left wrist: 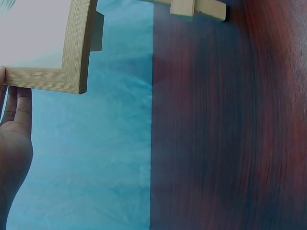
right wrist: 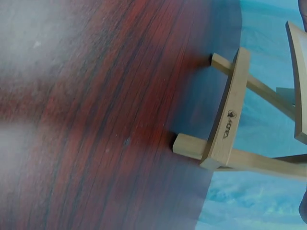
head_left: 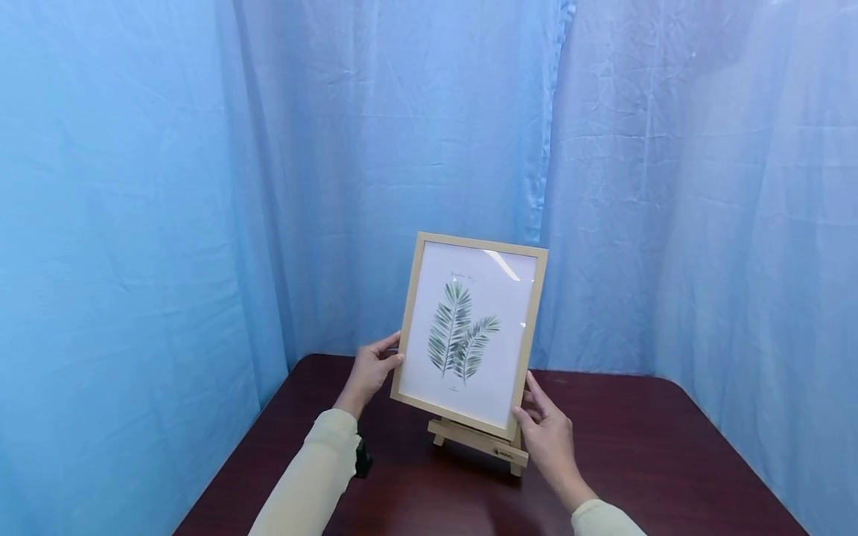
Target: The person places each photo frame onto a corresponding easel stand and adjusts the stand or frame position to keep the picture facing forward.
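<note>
A picture frame (head_left: 410, 320) with a light wood border holds a print of two green palm leaves, tilted a little clockwise. My left hand (head_left: 369, 374) grips its left side, thumb in front and fingers behind. On the lower right edge, my right hand (head_left: 551, 441) holds it the same way. Below the frame stands a small wooden easel (head_left: 472, 441), its upper part hidden by the picture. In the right wrist view a gap shows between the frame (right wrist: 298, 81) and the easel's ledge (right wrist: 228, 120). The left wrist view shows fingers (left wrist: 23, 108) behind the frame's border (left wrist: 43, 79).
The easel's feet stand on a dark red-brown wooden table (head_left: 637, 447) with rounded far corners. Blue curtains (head_left: 429, 134) hang behind the table and along both sides. A dark band (head_left: 363, 458) sits at the left wrist, over the pale sleeve (head_left: 302, 476).
</note>
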The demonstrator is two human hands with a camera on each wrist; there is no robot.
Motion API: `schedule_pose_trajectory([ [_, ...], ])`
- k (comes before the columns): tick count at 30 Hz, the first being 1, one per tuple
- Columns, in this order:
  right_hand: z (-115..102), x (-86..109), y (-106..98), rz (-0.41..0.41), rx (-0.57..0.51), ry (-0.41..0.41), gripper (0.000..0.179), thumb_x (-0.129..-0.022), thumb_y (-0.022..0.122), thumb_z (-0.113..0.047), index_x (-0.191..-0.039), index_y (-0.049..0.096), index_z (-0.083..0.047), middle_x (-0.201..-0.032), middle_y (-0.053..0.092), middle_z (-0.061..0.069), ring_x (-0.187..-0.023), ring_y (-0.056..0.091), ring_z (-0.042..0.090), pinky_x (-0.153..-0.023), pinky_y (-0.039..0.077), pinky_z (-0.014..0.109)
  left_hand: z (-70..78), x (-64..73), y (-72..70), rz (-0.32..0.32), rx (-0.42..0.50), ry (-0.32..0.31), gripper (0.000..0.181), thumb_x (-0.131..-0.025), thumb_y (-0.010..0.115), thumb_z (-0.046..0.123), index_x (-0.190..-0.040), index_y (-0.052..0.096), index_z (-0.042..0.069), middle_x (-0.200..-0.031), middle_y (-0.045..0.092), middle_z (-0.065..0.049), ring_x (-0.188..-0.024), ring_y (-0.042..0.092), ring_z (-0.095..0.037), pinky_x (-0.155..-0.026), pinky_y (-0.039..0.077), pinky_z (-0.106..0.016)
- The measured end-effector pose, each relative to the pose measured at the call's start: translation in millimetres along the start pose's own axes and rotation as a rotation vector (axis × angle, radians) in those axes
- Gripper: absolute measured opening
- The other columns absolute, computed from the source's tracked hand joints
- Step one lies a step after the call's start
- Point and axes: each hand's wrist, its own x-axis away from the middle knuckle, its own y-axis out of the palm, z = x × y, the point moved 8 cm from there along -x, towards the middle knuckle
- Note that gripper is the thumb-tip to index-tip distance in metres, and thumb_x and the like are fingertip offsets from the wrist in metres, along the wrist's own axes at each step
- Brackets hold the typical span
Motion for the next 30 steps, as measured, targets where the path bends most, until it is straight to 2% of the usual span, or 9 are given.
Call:
schedule_pose_trajectory([
  [16, 12, 1.0, -17, 0.044, 0.074, -0.04, 0.069, -0.087, 0.072, 0.005, -0.149, 0.048, -0.015, -0.11, 0.07, 0.018, -0.089, 0.072, 0.031, -0.071, 0.057, 0.025, -6.7, 3.0, 24.1, -0.008, 0.014, 0.002, 0.045, -0.091, 0.064, -0.009, -0.135, 0.059, -0.001, -0.125, 0.064, -0.023, -0.106, 0.063, -0.033, -0.086, 0.055, -0.036],
  [21, 19, 0.0, -20, 0.046, 0.077, -0.023, 0.07, -0.087, 0.072, 0.006, -0.149, 0.048, -0.015, -0.112, 0.069, 0.019, -0.09, 0.072, 0.032, -0.072, 0.056, 0.025, -8.3, 4.4, 29.5, -0.014, 0.034, 0.01, 0.045, -0.09, 0.064, -0.009, -0.135, 0.059, -0.002, -0.127, 0.062, -0.024, -0.108, 0.063, -0.037, -0.085, 0.055, -0.038],
  [24, 23, -0.4, -21, 0.044, 0.069, -0.004, 0.069, -0.087, 0.072, 0.006, -0.148, 0.048, -0.015, -0.113, 0.069, 0.02, -0.091, 0.071, 0.033, -0.072, 0.056, 0.024, -0.6, 9.1, 33.0, -0.033, 0.023, 0.023, 0.045, -0.091, 0.063, -0.011, -0.135, 0.057, -0.005, -0.125, 0.062, -0.028, -0.107, 0.062, -0.041, -0.085, 0.055, -0.041],
  [29, 31, -0.1, -21, 0.043, 0.082, 0.027, 0.068, -0.088, 0.071, 0.005, -0.149, 0.048, -0.015, -0.115, 0.068, 0.02, -0.093, 0.071, 0.034, -0.073, 0.057, 0.028, -9.0, 9.8, 36.5, -0.013, 0.002, 0.012, 0.045, -0.09, 0.063, -0.011, -0.134, 0.059, -0.003, -0.123, 0.064, -0.026, -0.105, 0.063, -0.037, -0.084, 0.056, -0.04],
  [30, 32, 0.0, -21, 0.045, 0.086, 0.033, 0.068, -0.088, 0.071, 0.005, -0.149, 0.048, -0.015, -0.115, 0.068, 0.02, -0.093, 0.071, 0.034, -0.073, 0.057, 0.029, -14.8, 8.2, 37.0, -0.003, 0.003, 0.005, 0.045, -0.09, 0.064, -0.01, -0.134, 0.06, -0.002, -0.122, 0.064, -0.025, -0.104, 0.064, -0.035, -0.083, 0.056, -0.039],
])
